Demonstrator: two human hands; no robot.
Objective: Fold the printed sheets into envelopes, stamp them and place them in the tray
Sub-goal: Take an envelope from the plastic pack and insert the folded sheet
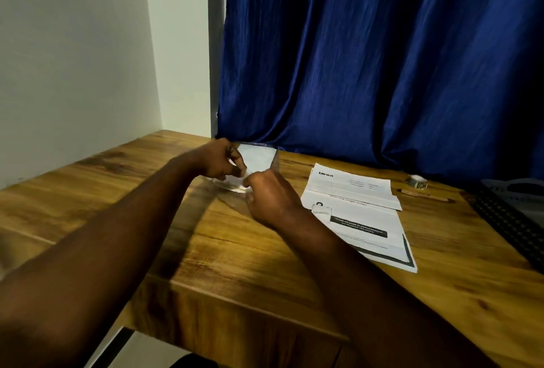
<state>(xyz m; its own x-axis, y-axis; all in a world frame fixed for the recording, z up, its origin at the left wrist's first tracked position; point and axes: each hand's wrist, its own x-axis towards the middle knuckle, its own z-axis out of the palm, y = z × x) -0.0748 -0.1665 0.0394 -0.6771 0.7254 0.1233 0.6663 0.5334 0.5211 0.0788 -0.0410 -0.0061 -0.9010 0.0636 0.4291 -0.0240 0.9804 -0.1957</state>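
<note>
Both arms reach forward over the wooden table (206, 250); left hand (225, 163) and right hand (272, 198), fingers curled, pinch a clear envelope (259, 157); printed sheets (362, 220) lie just right.

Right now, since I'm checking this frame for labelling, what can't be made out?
Head view:
Whether the left hand and right hand have a grip on the white paper: motion blur, fingers cover it.
Fine print on the printed sheets: too small.
Dark object at right: cut off by the frame edge.
Small item beside the pen: too small.
</note>
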